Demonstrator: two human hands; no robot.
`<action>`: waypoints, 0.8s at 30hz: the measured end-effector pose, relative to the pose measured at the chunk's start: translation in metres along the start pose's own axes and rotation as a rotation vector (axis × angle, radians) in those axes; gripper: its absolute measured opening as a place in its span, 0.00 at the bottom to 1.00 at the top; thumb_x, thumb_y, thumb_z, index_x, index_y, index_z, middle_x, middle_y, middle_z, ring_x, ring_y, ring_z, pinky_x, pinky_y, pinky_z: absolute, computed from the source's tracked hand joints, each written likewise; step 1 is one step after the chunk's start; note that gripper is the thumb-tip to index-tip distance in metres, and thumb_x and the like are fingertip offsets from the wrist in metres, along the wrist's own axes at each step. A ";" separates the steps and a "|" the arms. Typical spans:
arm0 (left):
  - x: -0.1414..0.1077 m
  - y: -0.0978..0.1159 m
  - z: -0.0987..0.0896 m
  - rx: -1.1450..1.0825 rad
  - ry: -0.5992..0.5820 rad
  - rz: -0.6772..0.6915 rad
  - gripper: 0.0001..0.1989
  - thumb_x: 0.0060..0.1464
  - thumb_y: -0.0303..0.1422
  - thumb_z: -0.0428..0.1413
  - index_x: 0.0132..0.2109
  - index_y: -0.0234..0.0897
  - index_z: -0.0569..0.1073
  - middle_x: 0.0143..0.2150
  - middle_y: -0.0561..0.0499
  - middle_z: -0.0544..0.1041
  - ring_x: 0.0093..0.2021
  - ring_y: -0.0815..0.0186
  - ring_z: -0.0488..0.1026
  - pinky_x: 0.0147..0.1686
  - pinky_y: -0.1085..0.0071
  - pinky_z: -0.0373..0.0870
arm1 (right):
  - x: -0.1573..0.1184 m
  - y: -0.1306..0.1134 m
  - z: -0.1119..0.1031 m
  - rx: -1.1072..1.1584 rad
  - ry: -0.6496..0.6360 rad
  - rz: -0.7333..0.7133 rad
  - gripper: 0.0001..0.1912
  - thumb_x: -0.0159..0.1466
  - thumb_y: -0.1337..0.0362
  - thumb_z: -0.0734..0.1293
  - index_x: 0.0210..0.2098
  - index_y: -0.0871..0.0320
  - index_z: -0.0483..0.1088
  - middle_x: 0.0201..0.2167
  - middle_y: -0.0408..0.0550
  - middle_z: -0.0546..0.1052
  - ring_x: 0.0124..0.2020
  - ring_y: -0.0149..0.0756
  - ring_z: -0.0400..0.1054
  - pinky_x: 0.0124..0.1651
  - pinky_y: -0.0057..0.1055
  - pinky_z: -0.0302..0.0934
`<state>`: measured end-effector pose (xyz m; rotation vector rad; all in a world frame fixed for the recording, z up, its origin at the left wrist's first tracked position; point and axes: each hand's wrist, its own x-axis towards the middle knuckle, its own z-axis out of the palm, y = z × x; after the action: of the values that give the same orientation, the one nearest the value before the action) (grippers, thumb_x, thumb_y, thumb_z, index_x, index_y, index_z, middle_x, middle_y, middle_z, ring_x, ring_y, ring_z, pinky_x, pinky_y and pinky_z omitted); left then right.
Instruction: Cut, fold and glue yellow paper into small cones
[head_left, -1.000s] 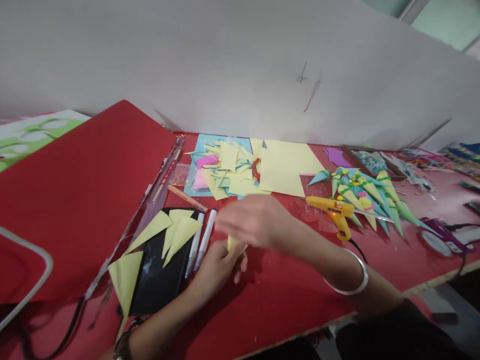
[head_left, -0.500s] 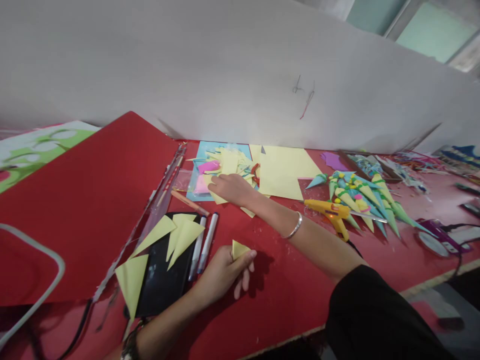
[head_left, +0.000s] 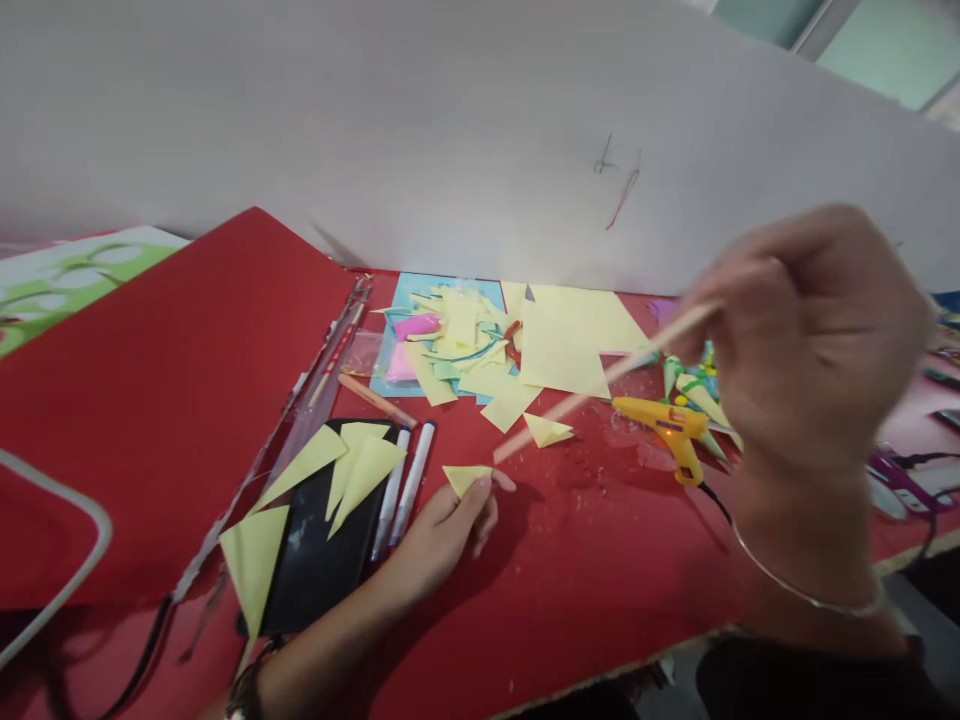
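Note:
My left hand (head_left: 457, 520) pinches a small folded yellow paper piece (head_left: 463, 480) above the red table. Raised large and blurred at the right, my right hand (head_left: 810, 340) grips a thin pale wooden stick (head_left: 600, 385). The stick slants down to the left, its tip near the paper in my left hand; whether they touch I cannot tell. Another folded yellow piece (head_left: 547, 430) lies just beyond. Yellow paper cones (head_left: 367, 480) rest on a black tray-like object (head_left: 322, 560), beside two white markers (head_left: 414, 483).
An orange glue gun (head_left: 667, 425) lies right of centre, its cable trailing. Behind are paper scraps (head_left: 457, 340) and yellow sheets (head_left: 570, 340). A large red board (head_left: 180, 400) leans at the left. Finished cones (head_left: 701, 390) are partly hidden by my right hand.
My right hand has left the paper scraps and risen to the right, now with the stick in it. A folded yellow piece now shows near the centre. My left hand still holds its paper.

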<state>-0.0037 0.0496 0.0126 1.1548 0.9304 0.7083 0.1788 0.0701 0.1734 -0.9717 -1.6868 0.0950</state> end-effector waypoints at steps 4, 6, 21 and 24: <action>-0.002 0.003 -0.003 0.014 -0.050 -0.079 0.23 0.53 0.51 0.44 0.37 0.35 0.68 0.19 0.60 0.51 0.19 0.74 0.50 0.20 0.75 0.49 | -0.038 0.021 -0.014 0.180 0.087 0.229 0.09 0.62 0.67 0.60 0.26 0.54 0.66 0.14 0.40 0.64 0.16 0.28 0.59 0.17 0.30 0.53; -0.003 0.003 -0.004 0.024 -0.098 -0.083 0.24 0.55 0.51 0.42 0.36 0.35 0.69 0.20 0.59 0.53 0.21 0.73 0.51 0.21 0.75 0.49 | -0.054 0.036 -0.018 0.226 0.036 0.344 0.08 0.62 0.65 0.61 0.27 0.54 0.66 0.14 0.40 0.65 0.16 0.28 0.60 0.16 0.27 0.52; -0.003 0.002 -0.004 0.184 -0.109 -0.067 0.24 0.50 0.54 0.46 0.26 0.36 0.63 0.20 0.59 0.54 0.21 0.73 0.50 0.22 0.74 0.49 | -0.073 0.055 -0.018 -0.562 -0.226 -0.027 0.04 0.59 0.63 0.65 0.33 0.56 0.70 0.42 0.54 0.68 0.46 0.46 0.63 0.47 0.45 0.59; -0.003 0.004 -0.003 0.204 -0.082 -0.062 0.23 0.51 0.52 0.45 0.25 0.36 0.62 0.20 0.59 0.53 0.22 0.73 0.51 0.22 0.74 0.50 | -0.084 0.045 -0.004 -0.767 -0.364 -0.243 0.08 0.60 0.65 0.63 0.39 0.57 0.71 0.49 0.58 0.65 0.52 0.50 0.59 0.56 0.56 0.45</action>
<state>-0.0078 0.0489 0.0169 1.3189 0.9813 0.5206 0.2088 0.0444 0.0862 -1.3461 -2.2238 -0.6123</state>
